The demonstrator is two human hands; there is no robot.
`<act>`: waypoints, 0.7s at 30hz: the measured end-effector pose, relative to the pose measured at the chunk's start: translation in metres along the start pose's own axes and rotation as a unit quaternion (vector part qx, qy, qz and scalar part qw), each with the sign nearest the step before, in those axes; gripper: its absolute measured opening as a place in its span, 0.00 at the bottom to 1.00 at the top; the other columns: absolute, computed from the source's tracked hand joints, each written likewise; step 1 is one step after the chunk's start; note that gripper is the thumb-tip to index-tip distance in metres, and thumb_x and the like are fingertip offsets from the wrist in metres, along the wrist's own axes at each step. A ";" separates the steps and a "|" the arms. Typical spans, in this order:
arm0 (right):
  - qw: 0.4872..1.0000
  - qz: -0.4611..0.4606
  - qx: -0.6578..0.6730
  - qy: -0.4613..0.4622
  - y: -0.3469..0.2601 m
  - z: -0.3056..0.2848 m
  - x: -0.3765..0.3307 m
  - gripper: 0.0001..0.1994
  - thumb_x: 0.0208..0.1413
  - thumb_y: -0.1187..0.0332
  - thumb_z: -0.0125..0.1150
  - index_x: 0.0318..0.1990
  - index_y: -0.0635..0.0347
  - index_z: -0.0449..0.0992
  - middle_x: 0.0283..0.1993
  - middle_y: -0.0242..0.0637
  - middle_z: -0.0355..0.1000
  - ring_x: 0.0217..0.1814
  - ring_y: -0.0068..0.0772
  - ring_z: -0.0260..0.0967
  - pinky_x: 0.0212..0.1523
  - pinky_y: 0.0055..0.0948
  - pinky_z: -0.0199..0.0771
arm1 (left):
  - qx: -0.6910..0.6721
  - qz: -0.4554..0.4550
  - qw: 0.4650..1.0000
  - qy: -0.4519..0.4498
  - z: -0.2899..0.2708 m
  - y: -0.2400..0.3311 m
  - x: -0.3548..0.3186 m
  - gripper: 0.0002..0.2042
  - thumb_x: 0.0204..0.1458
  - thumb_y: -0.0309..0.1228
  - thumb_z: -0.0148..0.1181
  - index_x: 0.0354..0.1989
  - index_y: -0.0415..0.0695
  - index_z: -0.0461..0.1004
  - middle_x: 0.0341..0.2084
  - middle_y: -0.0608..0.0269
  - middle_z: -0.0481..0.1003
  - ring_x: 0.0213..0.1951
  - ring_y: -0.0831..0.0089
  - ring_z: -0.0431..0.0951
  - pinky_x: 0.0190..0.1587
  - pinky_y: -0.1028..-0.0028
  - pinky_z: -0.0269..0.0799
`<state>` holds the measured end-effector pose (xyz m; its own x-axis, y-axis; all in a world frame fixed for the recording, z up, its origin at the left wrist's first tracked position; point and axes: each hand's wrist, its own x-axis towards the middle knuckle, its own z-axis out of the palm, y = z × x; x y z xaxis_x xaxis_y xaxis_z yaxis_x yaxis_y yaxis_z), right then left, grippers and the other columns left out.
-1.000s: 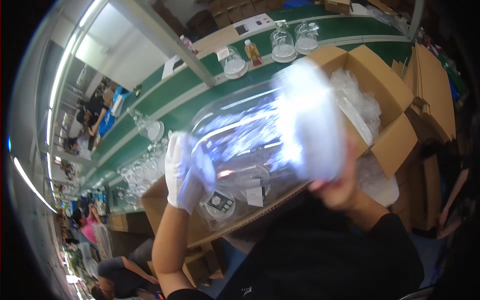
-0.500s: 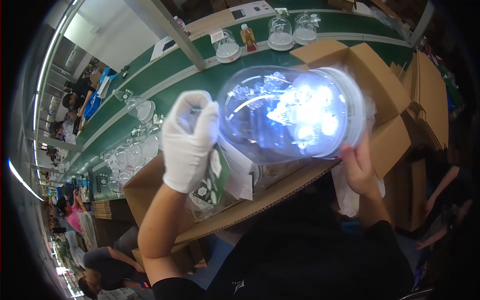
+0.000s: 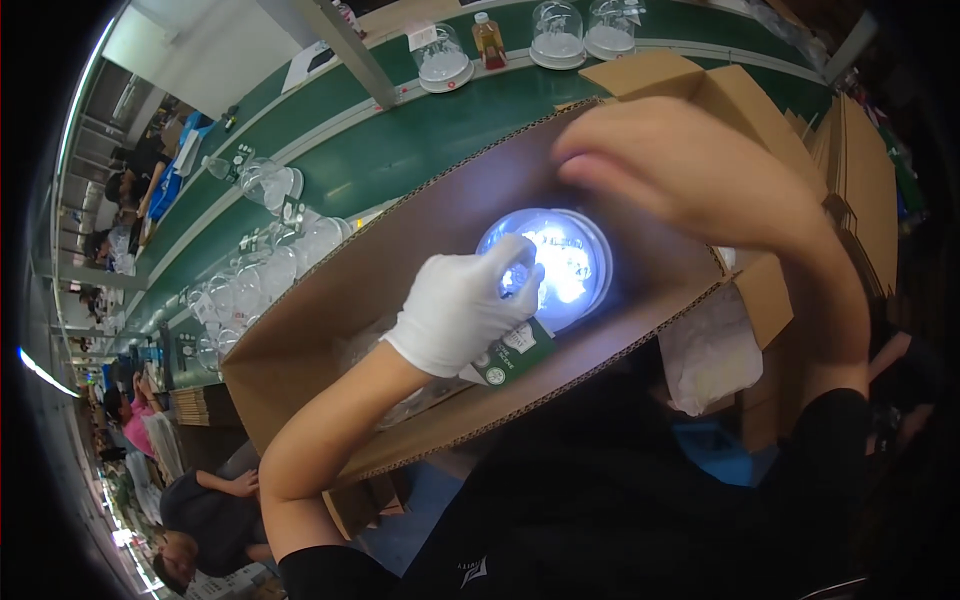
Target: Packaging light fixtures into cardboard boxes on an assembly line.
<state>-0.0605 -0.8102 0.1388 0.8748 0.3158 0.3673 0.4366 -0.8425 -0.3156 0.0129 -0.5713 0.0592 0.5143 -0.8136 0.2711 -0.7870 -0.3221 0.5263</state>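
Note:
My left hand (image 3: 465, 305), in a white glove, grips the rim of a clear glass dome (image 3: 565, 255) that glares bright white-blue. The dome sits low inside a long open cardboard box (image 3: 330, 310). A small green tag (image 3: 515, 350) hangs just below the gloved fingers. My bare right hand (image 3: 690, 170) is blurred and hovers over the far wall of the box, above and to the right of the dome. Whether it touches the cardboard is unclear, and nothing shows in it.
A green conveyor table (image 3: 400, 150) runs behind the box, with more glass domes on bases (image 3: 445, 62) and a cluster of clear glassware (image 3: 270, 260) at left. Other open cartons (image 3: 840, 170) stand at right with plastic wrap (image 3: 715, 350). People work at left (image 3: 195, 510).
The dome has gone from held up in front of me down into the box. My right hand has left its side and risen above it. My left hand stays on the dome.

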 end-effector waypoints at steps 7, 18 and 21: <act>0.812 0.075 -0.113 -0.567 -0.010 0.078 0.085 0.16 0.60 0.71 0.52 0.51 0.63 0.80 0.52 0.46 0.78 0.56 0.49 0.76 0.50 0.47 0.78 | 0.096 0.099 0.987 -0.085 0.037 -0.018 -0.016 0.08 0.50 0.34 0.68 0.34 0.48 0.74 0.11 0.59 0.71 0.14 0.60 0.74 0.19 0.64 0.72; 0.767 0.078 -0.156 -0.618 0.053 0.193 0.077 0.14 0.56 0.69 0.58 0.47 0.59 0.83 0.51 0.45 0.79 0.51 0.48 0.78 0.44 0.48 0.80 | 0.021 0.148 0.977 -0.150 0.076 -0.026 -0.029 0.06 0.56 0.31 0.56 0.36 0.47 0.66 0.13 0.66 0.74 0.14 0.64 0.77 0.16 0.66 0.72; 0.754 0.094 -0.170 -0.628 0.059 0.201 0.063 0.14 0.56 0.69 0.59 0.47 0.58 0.83 0.51 0.45 0.79 0.51 0.48 0.77 0.44 0.48 0.79 | 0.013 0.145 0.975 -0.166 0.077 -0.026 -0.028 0.07 0.56 0.32 0.56 0.39 0.46 0.67 0.14 0.63 0.74 0.16 0.61 0.78 0.18 0.63 0.73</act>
<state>0.0628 -0.7528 -0.0323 0.5159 0.1617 -0.8413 0.3881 -0.9196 0.0613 -0.0071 -0.5779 -0.0245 0.1327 -0.9830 0.1270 -0.8936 -0.0633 0.4444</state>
